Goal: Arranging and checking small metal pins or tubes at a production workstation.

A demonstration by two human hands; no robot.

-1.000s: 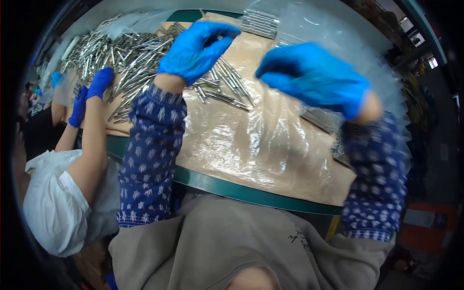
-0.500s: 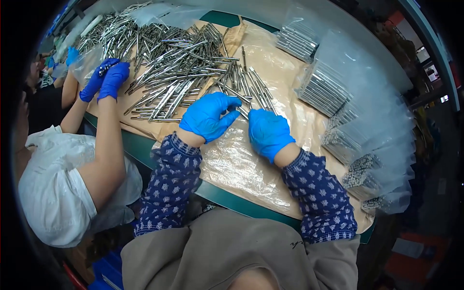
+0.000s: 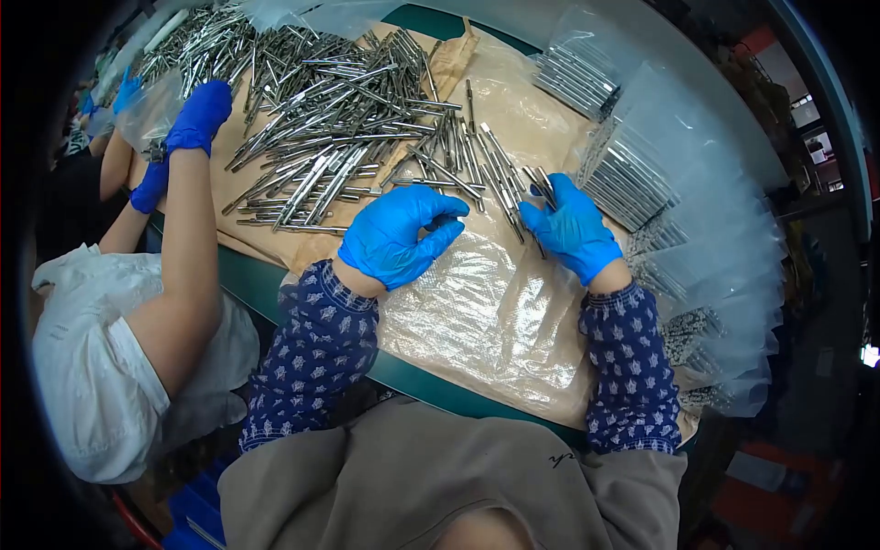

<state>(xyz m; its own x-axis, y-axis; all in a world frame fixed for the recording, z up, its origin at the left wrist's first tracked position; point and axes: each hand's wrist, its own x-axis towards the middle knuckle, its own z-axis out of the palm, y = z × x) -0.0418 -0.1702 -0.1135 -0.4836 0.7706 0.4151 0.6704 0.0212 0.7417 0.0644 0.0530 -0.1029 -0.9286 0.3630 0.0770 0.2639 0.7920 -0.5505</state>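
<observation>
Gloved in blue, my right hand [image 3: 576, 227] is closed around a few slim metal rods [image 3: 541, 183], whose ends stick out past the fingers. My left hand [image 3: 396, 240], in the same kind of glove, is curved with a gap between thumb and forefinger; no rod shows in it, though its palm is hidden. Between the hands, a small spread of loose metal rods [image 3: 500, 174] lies on the sheet. Just beyond my left hand begins a large heap of similar rods [image 3: 344, 105].
Clear plastic bags packed with rods [image 3: 632, 183] line the right side. Brown, plastic-covered sheeting [image 3: 467, 321] lies over the green table [image 3: 412, 371]. At left, a co-worker in a white top [image 3: 101, 367] has blue-gloved hands [image 3: 203, 115] near the heap and a plastic bag.
My right hand has moved right, away from my left hand, and now shows rods in its fingers. My left hand has stayed nearly in place. The co-worker's near hand has reached farther forward.
</observation>
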